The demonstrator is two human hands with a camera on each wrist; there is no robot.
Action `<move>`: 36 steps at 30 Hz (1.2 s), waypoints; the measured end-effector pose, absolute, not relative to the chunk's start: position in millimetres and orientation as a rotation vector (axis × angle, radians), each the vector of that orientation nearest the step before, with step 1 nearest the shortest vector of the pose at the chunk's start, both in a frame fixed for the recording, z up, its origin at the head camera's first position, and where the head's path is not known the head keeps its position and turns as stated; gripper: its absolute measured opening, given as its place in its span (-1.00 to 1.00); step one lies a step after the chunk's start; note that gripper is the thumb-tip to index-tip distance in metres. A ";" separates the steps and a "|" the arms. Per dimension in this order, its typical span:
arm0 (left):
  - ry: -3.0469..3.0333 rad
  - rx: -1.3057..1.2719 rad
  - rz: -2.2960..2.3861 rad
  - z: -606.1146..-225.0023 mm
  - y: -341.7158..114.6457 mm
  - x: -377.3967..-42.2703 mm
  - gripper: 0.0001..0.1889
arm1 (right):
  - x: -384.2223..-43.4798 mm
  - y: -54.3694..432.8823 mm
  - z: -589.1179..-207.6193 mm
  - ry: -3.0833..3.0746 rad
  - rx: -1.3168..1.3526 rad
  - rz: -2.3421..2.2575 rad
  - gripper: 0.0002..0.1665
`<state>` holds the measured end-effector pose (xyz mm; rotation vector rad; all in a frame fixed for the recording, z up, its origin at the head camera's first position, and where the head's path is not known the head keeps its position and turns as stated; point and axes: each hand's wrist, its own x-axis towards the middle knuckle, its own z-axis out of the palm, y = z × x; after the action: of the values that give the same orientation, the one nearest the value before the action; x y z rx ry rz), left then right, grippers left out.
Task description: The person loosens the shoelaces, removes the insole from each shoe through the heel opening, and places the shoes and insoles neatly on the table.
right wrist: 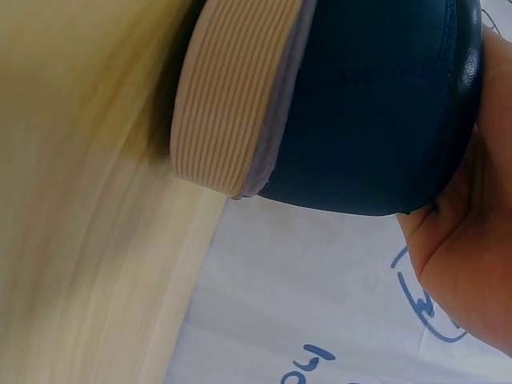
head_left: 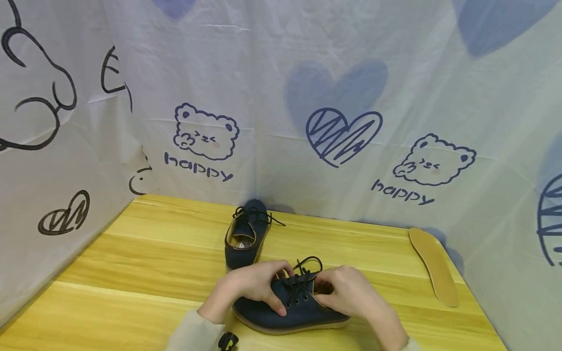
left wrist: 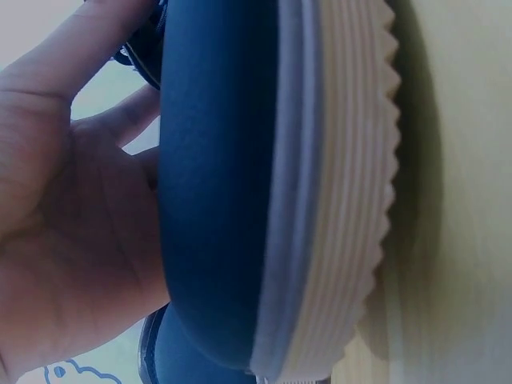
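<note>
A dark blue lace-up shoe [head_left: 303, 314] with a ribbed tan sole stands on the table, toe to the left. My left hand [head_left: 259, 282] grips its front part from above, with the thumb on the near side and the fingers beyond the laces. The left wrist view shows the shoe's toe [left wrist: 220, 184] close up beside the palm. At the shoe's opening, my right hand [head_left: 347, 290] has bent fingers reaching inside; the fingertips are hidden. The heel [right wrist: 368, 112] fills much of the right wrist view, with the right palm behind the collar.
A matching blue shoe [head_left: 243, 256] with loose black laces stands farther back, toe pointing away. A tan insole [head_left: 434, 265] lies at the table's right side. A small black-and-yellow object [head_left: 228, 341] sits by the left sleeve. Printed white cloth [head_left: 272, 97] hangs behind the wooden table [head_left: 175, 239].
</note>
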<state>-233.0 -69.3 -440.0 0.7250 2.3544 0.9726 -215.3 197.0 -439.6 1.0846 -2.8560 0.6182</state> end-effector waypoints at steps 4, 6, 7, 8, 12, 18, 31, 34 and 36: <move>2.364 0.722 0.963 -440.9 -68.7 -232.5 -0.37 | -214.5 196.4 -440.2 -2.862 1.078 0.608 -0.88; 2.367 0.725 0.962 -441.3 -68.8 -232.3 -0.36 | -214.6 196.3 -441.1 -2.862 1.081 0.611 -0.88; 2.369 0.725 0.962 -441.4 -68.7 -232.2 -0.36 | -214.7 196.3 -441.5 -2.860 1.085 0.611 -0.89; 2.371 0.727 0.961 -441.6 -68.7 -232.2 -0.36 | -214.8 196.4 -441.8 -2.857 1.090 0.612 -0.89; 2.371 0.723 0.961 -443.7 -68.6 -232.9 -0.37 | -214.9 196.8 -442.3 -2.848 1.107 0.603 -0.90; 2.371 0.727 0.966 -444.6 -68.9 -233.3 -0.37 | -213.8 197.4 -440.2 -2.845 1.139 0.604 -0.86; 2.361 0.770 0.949 -450.7 -71.0 -238.6 -0.36 | -212.8 197.9 -437.4 -2.847 1.165 0.615 -0.83; 2.355 0.783 0.945 -453.6 -71.0 -240.7 -0.34 | -212.6 197.9 -437.1 -2.851 1.162 0.611 -0.85; 2.363 0.813 0.929 -460.9 -71.6 -245.0 -0.32 | -212.2 197.9 -436.8 -2.855 1.155 0.612 -0.86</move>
<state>-245.0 -71.6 -460.9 0.8134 2.3625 0.9288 -212.2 197.9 -436.8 1.1553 -2.8552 0.6117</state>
